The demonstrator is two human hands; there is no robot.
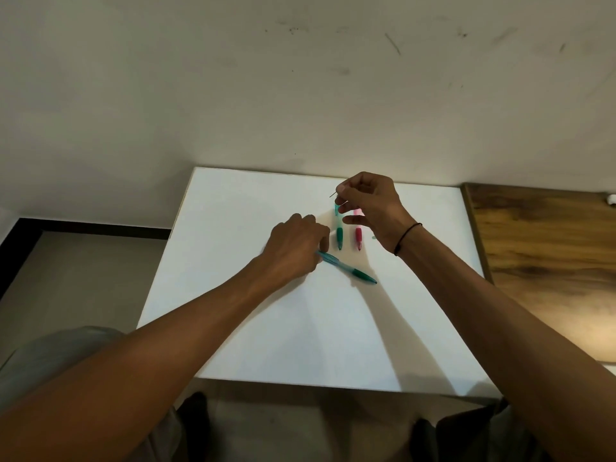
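Your right hand (366, 208) pinches a thin, dark, stiff lead rod (332, 195) above the far end of the green, translucent plastic mechanical pencil (339, 236) lying on the smooth white table (266, 345). This looks like refilling, so next line the brittle rod up with the narrow barrel. Your left hand (293, 248) curls around the slanting teal pencil (346, 270). A pink pencil (358, 238) lies just beside the green one.

The tabletop (266, 328) is plain white. The teal pen (346, 270) has a see-through blue-green barrel and darker green grip; the green pen (339, 236) matches it, the pink pen (358, 237) has a deep pink grip. The thin rod (332, 195) looks dark, the wristband (405, 238) black, the side surface (540, 248) brown, wood-grained.
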